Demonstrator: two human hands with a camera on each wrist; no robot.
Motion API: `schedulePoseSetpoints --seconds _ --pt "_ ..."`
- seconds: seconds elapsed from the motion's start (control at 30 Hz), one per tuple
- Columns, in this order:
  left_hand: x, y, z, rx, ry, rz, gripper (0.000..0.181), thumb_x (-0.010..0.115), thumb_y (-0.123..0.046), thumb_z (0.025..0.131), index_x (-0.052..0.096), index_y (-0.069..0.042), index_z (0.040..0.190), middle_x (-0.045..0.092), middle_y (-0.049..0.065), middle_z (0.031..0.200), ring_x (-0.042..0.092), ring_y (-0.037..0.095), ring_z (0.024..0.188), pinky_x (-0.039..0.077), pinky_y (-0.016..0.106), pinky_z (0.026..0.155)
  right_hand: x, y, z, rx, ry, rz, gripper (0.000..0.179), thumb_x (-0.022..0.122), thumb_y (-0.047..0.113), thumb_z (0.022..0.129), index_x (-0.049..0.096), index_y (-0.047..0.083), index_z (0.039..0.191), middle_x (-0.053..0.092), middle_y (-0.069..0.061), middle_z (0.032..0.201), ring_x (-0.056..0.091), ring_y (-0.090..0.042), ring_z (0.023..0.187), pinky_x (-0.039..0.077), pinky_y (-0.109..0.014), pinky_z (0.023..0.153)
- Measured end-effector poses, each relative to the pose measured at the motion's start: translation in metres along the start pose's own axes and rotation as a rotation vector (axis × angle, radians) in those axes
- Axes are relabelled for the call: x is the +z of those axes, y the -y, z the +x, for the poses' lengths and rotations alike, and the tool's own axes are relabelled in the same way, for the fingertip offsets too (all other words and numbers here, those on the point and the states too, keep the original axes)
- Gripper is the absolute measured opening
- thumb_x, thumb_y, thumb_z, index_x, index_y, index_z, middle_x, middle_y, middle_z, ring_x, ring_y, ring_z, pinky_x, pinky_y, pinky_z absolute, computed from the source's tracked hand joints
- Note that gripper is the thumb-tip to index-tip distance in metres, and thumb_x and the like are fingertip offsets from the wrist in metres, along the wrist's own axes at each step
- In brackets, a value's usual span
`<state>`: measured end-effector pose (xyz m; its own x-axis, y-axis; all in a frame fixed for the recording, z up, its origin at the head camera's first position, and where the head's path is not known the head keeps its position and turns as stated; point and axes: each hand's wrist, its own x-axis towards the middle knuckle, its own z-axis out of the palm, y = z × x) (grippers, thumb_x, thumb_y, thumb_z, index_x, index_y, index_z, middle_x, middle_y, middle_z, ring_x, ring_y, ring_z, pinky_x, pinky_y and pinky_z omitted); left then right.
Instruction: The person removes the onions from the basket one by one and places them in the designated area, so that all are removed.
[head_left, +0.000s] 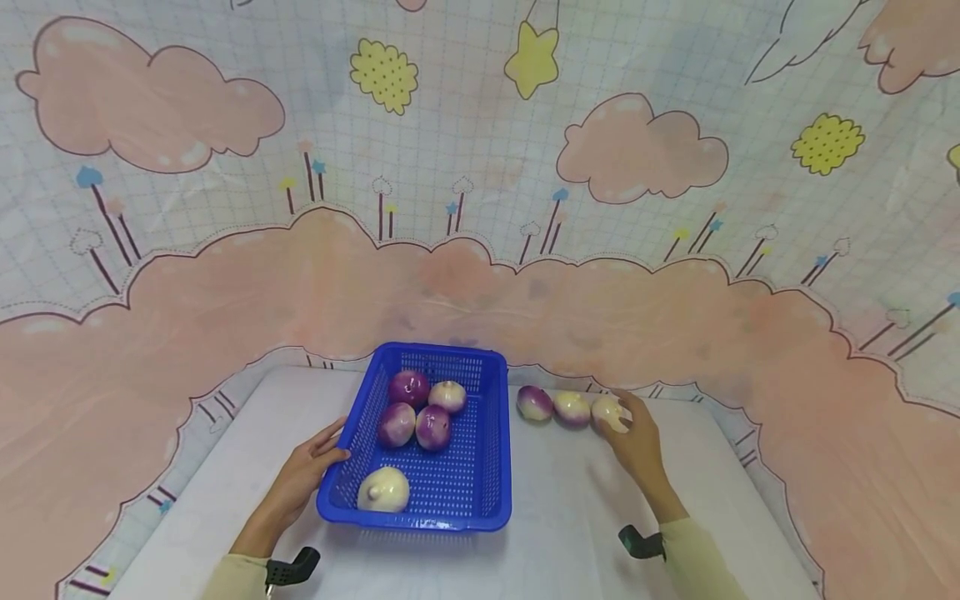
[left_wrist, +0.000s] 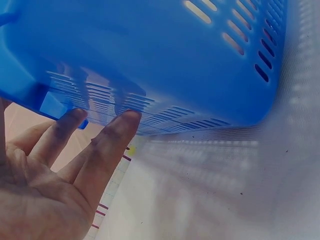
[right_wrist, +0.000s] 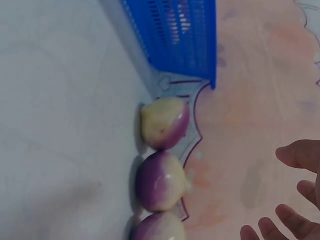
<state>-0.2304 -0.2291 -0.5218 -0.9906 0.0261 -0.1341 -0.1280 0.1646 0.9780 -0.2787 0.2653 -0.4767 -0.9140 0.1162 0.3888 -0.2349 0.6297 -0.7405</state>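
A blue plastic basket (head_left: 491, 500) stands on the white table, holding several purple-and-cream turnips (head_left: 396, 425) at its far end and a pale one (head_left: 383, 490) in its near left corner. My left hand (head_left: 296, 475) rests against the basket's left side; its fingers (left_wrist: 107, 150) look straight and touch the slotted wall in the left wrist view. Right of the basket, three turnips (right_wrist: 160, 181) lie in a row. Around the rightmost turnip (head_left: 606, 410) reach the spread fingers of my right hand (head_left: 637, 442). The right wrist view shows those fingers apart from the row.
The white tabletop (head_left: 558, 508) extends in front of the row and on both sides of the basket. Behind it hangs a patterned cloth (head_left: 480, 292) with clouds and stars, close to the basket's far end and the turnips.
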Motion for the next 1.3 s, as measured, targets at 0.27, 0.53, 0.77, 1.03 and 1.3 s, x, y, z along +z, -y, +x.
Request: schedulePoseSetpoints --seconds 0.27,0.53,0.77,1.03,1.3 --pt "0.000 0.000 -0.001 -0.007 0.004 -0.006 0.062 0.055 -0.025 0.092 0.028 -0.023 0.147 0.034 0.015 0.150 0.042 0.039 0.131 0.042 0.051 0.102 0.000 0.026 -0.008 -0.047 -0.003 0.080 0.059 0.071 0.005 0.077 0.048 0.007 0.131 0.049 -0.015 0.136 0.048 -0.034 0.124 0.047 -0.048 0.097" --pt "-0.001 -0.001 -0.002 -0.005 0.008 -0.010 0.062 0.055 -0.025 0.091 0.028 -0.023 0.147 0.035 0.015 0.149 0.043 0.039 0.131 0.043 0.050 0.101 0.003 0.050 -0.016 -0.136 0.007 0.139 0.058 0.070 0.000 0.076 0.049 0.009 0.129 0.051 -0.014 0.133 0.051 -0.031 0.122 0.050 -0.041 0.093" --pt "0.000 -0.002 -0.002 -0.003 0.006 -0.011 0.062 0.055 -0.023 0.091 0.028 -0.022 0.147 0.035 0.016 0.149 0.044 0.039 0.130 0.045 0.049 0.100 0.001 0.085 -0.026 -0.152 0.033 0.227 0.056 0.069 -0.003 0.077 0.050 0.003 0.128 0.052 -0.015 0.133 0.051 -0.031 0.121 0.049 -0.041 0.094" --pt "-0.001 -0.003 -0.001 -0.004 0.011 -0.014 0.064 0.056 -0.024 0.091 0.027 -0.022 0.147 0.035 0.017 0.149 0.044 0.039 0.130 0.046 0.048 0.099 0.010 0.116 -0.040 -0.121 0.113 0.313 0.051 0.068 -0.003 0.079 0.050 0.001 0.126 0.055 -0.018 0.125 0.062 -0.011 0.102 0.054 -0.040 0.087" --pt "-0.001 -0.001 -0.001 -0.003 0.010 -0.006 0.063 0.056 -0.024 0.091 0.027 -0.022 0.147 0.034 0.016 0.149 0.044 0.039 0.130 0.045 0.050 0.100 0.040 0.103 -0.043 -0.087 0.177 0.442 0.054 0.071 0.003 0.079 0.051 0.013 0.128 0.052 -0.010 0.133 0.056 -0.008 0.116 0.051 -0.036 0.094"
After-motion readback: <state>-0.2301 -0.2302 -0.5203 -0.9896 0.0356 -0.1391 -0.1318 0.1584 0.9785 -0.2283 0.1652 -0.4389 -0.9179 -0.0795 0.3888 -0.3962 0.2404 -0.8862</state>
